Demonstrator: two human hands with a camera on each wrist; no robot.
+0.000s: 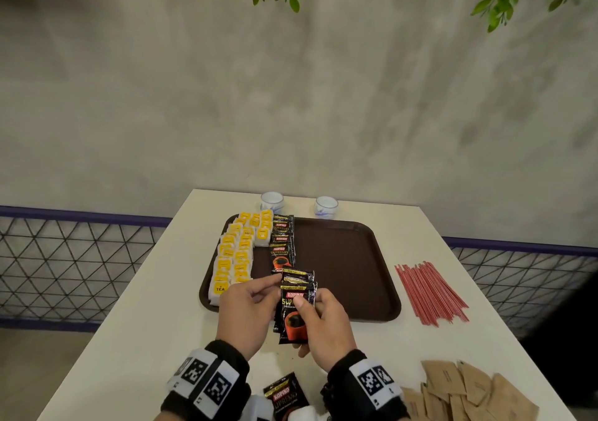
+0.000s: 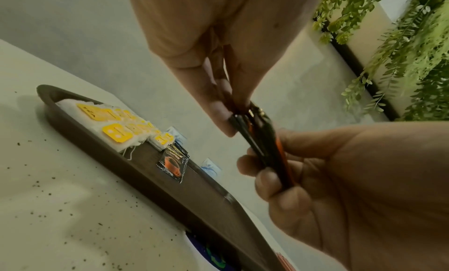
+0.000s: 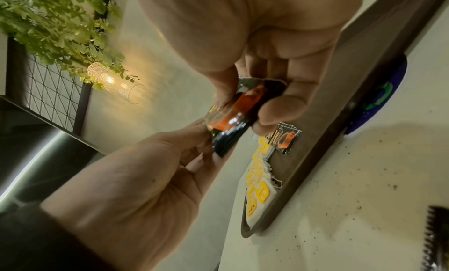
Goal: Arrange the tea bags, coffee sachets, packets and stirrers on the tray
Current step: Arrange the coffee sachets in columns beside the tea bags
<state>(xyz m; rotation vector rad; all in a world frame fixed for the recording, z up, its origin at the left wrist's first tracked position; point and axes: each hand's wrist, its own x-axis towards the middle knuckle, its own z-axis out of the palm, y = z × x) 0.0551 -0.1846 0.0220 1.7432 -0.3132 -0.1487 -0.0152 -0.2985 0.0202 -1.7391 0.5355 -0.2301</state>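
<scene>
Both hands hold a small stack of black coffee sachets (image 1: 296, 320) above the front edge of the brown tray (image 1: 339, 258). My left hand (image 1: 270, 288) pinches the stack's upper left edge (image 2: 262, 146). My right hand (image 1: 309, 307) grips the stack from the right, thumb across the front sachet (image 3: 243, 106). On the tray's left side lie rows of yellow-tagged tea bags (image 1: 236, 252), with a column of coffee sachets (image 1: 283, 242) beside them. Red stirrers (image 1: 430, 291) lie on the table right of the tray. Brown paper packets (image 1: 469, 391) sit at the near right.
One loose coffee sachet (image 1: 284, 398) lies on the white table between my wrists. Two small white cups (image 1: 271, 202) (image 1: 326, 207) stand behind the tray by the wall. The tray's right half is bare. A mesh railing runs along both sides of the table.
</scene>
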